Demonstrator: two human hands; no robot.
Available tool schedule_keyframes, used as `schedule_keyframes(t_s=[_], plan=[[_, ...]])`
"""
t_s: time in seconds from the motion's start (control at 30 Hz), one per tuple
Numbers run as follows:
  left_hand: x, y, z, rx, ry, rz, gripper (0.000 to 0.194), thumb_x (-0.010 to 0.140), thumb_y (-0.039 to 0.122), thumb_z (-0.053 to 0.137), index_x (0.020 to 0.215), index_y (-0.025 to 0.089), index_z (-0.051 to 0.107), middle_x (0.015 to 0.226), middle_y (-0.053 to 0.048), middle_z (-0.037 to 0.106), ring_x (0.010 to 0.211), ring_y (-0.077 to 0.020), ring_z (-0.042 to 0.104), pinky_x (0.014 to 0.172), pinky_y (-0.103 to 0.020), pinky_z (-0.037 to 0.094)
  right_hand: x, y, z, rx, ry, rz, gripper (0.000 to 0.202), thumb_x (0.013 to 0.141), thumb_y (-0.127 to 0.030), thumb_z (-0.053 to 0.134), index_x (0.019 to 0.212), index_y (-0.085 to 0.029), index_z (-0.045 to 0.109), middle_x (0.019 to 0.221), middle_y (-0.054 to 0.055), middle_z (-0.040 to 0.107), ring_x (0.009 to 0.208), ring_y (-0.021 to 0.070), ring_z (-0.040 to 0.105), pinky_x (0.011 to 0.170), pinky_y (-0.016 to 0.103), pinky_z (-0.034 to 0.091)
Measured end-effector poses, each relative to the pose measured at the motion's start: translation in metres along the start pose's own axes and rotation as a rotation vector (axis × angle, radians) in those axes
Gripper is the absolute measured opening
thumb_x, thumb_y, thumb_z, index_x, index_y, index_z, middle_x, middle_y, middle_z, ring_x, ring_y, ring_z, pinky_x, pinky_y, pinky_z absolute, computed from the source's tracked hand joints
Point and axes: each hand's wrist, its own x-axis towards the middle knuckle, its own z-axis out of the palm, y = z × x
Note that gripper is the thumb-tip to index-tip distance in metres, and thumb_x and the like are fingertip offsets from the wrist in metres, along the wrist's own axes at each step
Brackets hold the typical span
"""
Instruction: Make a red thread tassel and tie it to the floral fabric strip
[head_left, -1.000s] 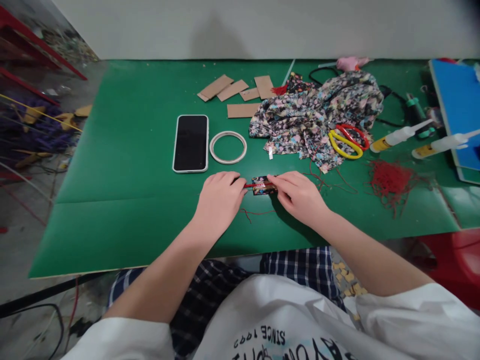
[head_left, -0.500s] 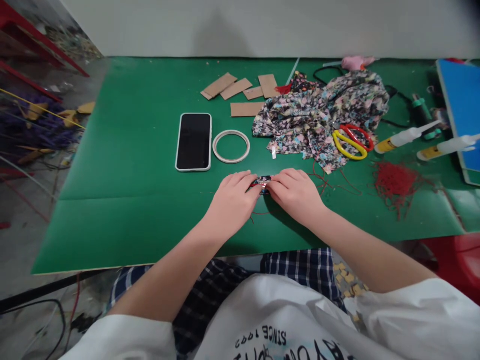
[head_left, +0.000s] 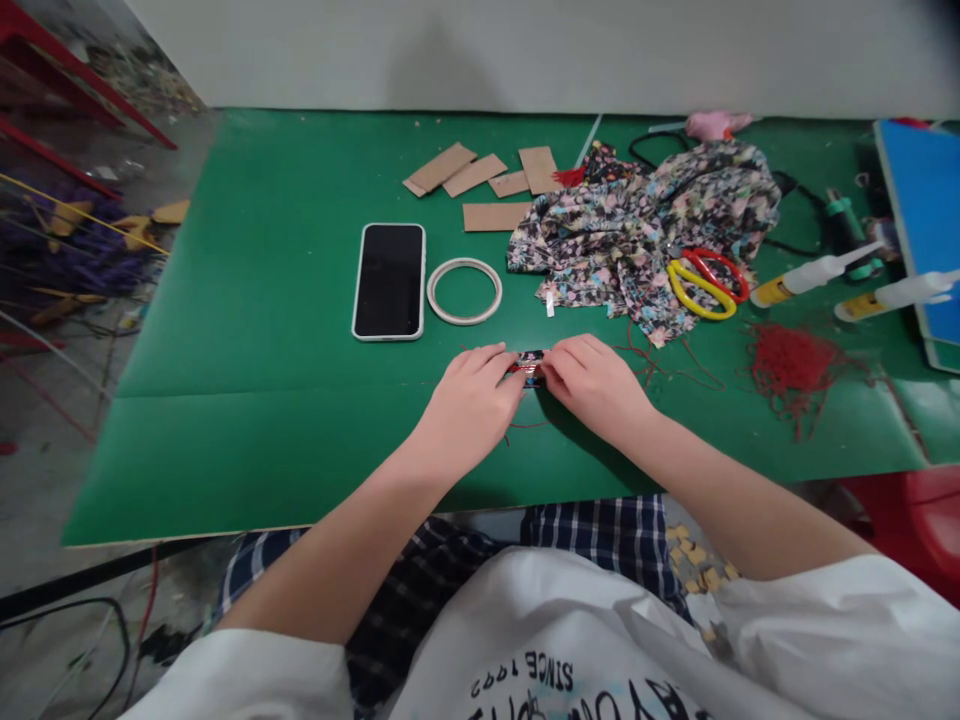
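A small strip wrapped in dark floral fabric (head_left: 532,358) lies on the green table between my hands, with red cord along it and a pale strip showing in its middle. My left hand (head_left: 474,395) grips its left end, fingers on the far edge and thumb on the near side. On the right end, the fingers and thumb of my right hand (head_left: 596,378) are pinched together. Both hands hide the ends of the piece. Thin red cord (head_left: 529,426) trails out on the near side, and more cord runs off to the right beyond my right hand.
A phone (head_left: 389,282) and a roll of tape (head_left: 464,320) lie beyond my left hand. Cardboard pieces (head_left: 495,217), floral fabric (head_left: 637,220) and scissors (head_left: 701,290) are farther back. To the right are glue bottles (head_left: 795,283) and a red thread heap (head_left: 793,365).
My right fingers have shifted slightly to the right along the fabric-wrapped strip, so more of its middle shows. The left hand keeps its hold. The view has moved very slightly.
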Motion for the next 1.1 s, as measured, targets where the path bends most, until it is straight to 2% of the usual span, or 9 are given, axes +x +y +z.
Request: schedule_keyframes(t_s=[0.13,0.33,0.73,0.83,0.97,1.1], plan=[[0.000,0.000,0.001,0.003,0.010,0.006,0.028,0.090,0.021,0.043,0.110,0.014,0.061,0.112,-0.009,0.062,0.114,-0.0248,0.050,0.094,-0.039,0.042,-0.004,0.001,0.000,-0.016,0.001,-0.070,0.024,0.089,-0.017,0.039,0.085,-0.012,0.063,0.082,0.010,0.061,0.084,0.0186,0.050,0.071,0.030,0.037],[0.000,-0.001,0.003,0.005,0.046,0.040,0.027,0.088,0.021,0.046,0.106,0.010,0.063,0.107,-0.011,0.064,0.111,-0.0260,0.053,0.091,-0.040,0.044,0.004,-0.001,-0.003,-0.113,-0.070,-0.125,0.020,0.087,-0.013,0.041,0.079,-0.012,0.060,0.075,0.008,0.057,0.074,0.0190,0.045,0.066,0.031,0.034],[0.001,0.001,0.001,-0.004,0.028,0.045,0.027,0.088,0.021,0.045,0.106,0.010,0.063,0.105,-0.009,0.066,0.110,-0.0260,0.053,0.091,-0.040,0.043,0.005,-0.003,-0.005,-0.128,-0.102,-0.040,0.020,0.086,-0.015,0.042,0.078,-0.012,0.060,0.076,0.009,0.058,0.076,0.0201,0.048,0.068,0.031,0.038],[0.001,0.001,0.001,-0.011,0.038,0.042,0.027,0.089,0.022,0.045,0.106,0.011,0.062,0.107,-0.008,0.066,0.110,-0.0256,0.053,0.092,-0.040,0.043,0.000,0.001,-0.008,-0.107,-0.079,-0.014,0.021,0.087,-0.016,0.042,0.083,-0.012,0.063,0.079,0.009,0.060,0.079,0.0203,0.050,0.069,0.032,0.039],[0.001,0.000,0.002,-0.011,0.043,0.045,0.026,0.089,0.023,0.045,0.101,0.010,0.064,0.105,-0.008,0.066,0.108,-0.0256,0.054,0.091,-0.040,0.043,-0.008,0.004,-0.015,-0.030,0.024,0.030,0.025,0.087,-0.016,0.042,0.095,-0.012,0.065,0.087,0.010,0.065,0.084,0.0197,0.053,0.072,0.032,0.041],[0.001,0.000,0.001,-0.013,0.038,0.050,0.028,0.089,0.023,0.045,0.105,0.009,0.063,0.105,-0.009,0.066,0.108,-0.0253,0.054,0.091,-0.040,0.044,-0.011,-0.003,-0.015,0.004,0.074,0.000,0.029,0.086,-0.013,0.042,0.103,-0.014,0.065,0.097,0.008,0.066,0.090,0.0207,0.053,0.074,0.034,0.043]])
